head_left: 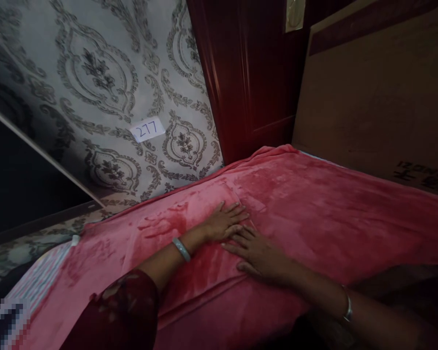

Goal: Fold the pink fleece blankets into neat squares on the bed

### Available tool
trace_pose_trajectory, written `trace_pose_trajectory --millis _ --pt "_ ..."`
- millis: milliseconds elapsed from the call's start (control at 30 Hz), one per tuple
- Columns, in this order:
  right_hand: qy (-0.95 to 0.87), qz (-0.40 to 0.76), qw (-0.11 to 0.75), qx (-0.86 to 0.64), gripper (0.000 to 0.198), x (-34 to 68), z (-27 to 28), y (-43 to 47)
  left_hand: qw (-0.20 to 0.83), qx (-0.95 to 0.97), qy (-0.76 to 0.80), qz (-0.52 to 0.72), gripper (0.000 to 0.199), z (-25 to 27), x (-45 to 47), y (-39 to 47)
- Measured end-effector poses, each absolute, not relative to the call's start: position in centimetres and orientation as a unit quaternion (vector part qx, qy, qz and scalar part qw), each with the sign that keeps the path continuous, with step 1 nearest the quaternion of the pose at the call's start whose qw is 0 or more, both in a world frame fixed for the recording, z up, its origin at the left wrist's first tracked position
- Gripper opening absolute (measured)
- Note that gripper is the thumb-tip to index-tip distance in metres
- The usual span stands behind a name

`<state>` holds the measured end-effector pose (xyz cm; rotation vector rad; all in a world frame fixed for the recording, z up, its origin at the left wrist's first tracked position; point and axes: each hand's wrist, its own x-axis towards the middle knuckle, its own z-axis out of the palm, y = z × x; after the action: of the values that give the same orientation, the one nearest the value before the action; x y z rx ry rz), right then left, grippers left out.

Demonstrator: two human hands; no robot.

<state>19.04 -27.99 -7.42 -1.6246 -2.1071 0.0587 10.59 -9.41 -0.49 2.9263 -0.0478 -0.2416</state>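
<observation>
The left hand (222,224) and right hand (261,255) rest mid-frame, fingers splayed, grasping nothing, on pink cloth (314,204) mostly spread out but creased at lower centre.

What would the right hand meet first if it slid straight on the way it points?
Most likely the left hand: the right hand lies on the blanket, its fingers angled toward the left. The gap looks tiny; whether they touch is unclear.

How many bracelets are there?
2. A wide pale bracelet is on the forearm behind the left hand, and a thin silvery bracelet is farther up the arm from the right hand. The dark red sleeve could hide more.
</observation>
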Motion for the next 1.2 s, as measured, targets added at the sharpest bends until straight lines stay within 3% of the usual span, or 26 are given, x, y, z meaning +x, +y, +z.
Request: trace_pose_trajectory --millis 233,500,633,933,1067,1200 --pt "-0.774 0.071 0.226 -0.587 0.058 19.5 -7.2 -28.0 0.072 0.996 0.019 -0.050 0.060 -1.9 14.3 -1.3" --pt "-0.771 0.048 0.245 -0.587 0.062 19.7 -8.4 -28.1 0.164 0.984 0.074 0.000 0.067 -4.0 15.7 2.5" --pt "-0.770 0.037 0.249 -0.586 0.063 19.8 -8.6 -28.1 0.168 0.981 0.099 0.000 0.070 -4.5 15.5 2.3" --pt "-0.778 0.015 0.220 -0.588 0.060 19.9 -8.8 -27.9 0.064 0.982 0.176 -0.038 0.065 -1.8 15.7 -0.8" --pt "-0.777 0.022 0.213 -0.592 0.060 20.3 -8.7 -28.0 0.086 0.981 0.174 -0.032 0.063 0.2 13.2 -2.6" --pt "-0.798 0.027 0.218 -0.561 0.061 20.1 -6.6 -28.6 0.162 0.986 0.042 -0.006 0.063 0.5 7.2 -6.7"
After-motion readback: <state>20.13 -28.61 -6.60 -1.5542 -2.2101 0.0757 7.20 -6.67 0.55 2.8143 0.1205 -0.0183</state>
